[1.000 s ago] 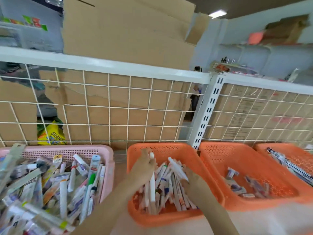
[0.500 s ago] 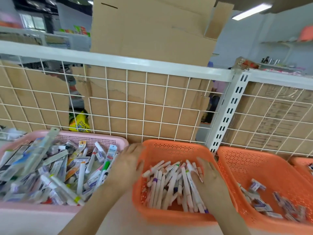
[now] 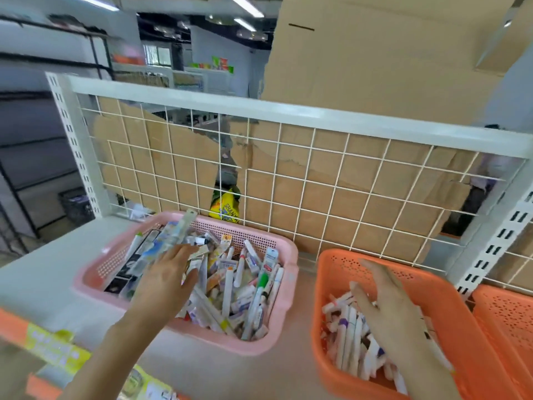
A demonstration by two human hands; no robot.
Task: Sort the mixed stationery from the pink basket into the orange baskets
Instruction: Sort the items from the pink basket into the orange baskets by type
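- Two orange baskets sat to the right on a white shelf (image 3: 43, 267): the near orange basket (image 3: 320, 298) just beside the pink basket (image 3: 225, 343), and a second orange basket (image 3: 507, 319) touching the first at the picture's right edge.
- A white wire grid (image 3: 288, 180) closed the back of the shelf, with brown cardboard (image 3: 375, 76) behind and above it and a slotted white upright (image 3: 496, 235) at its right end.
- A yellow packet (image 3: 226, 207) showed through the grid, behind the pink basket.
- A yellow label strip (image 3: 54, 350) ran along the shelf's front edge.
- The pink basket was heaped with mixed stationery (image 3: 227, 287): white markers, small printed packets, a green-capped marker (image 3: 262, 282) and a long clear pack (image 3: 184, 226) leaning out over the back rim.
- The left hand (image 3: 164, 281) lay over that heap, fingers straight and slightly spread, gripping nothing; whether it touched the pile could not be told.
- The right hand (image 3: 386, 301) hung over the near orange basket, fingers straight and loosely spread, empty.
- White markers (image 3: 347, 336) filled that basket's floor, partly hidden by the right hand.
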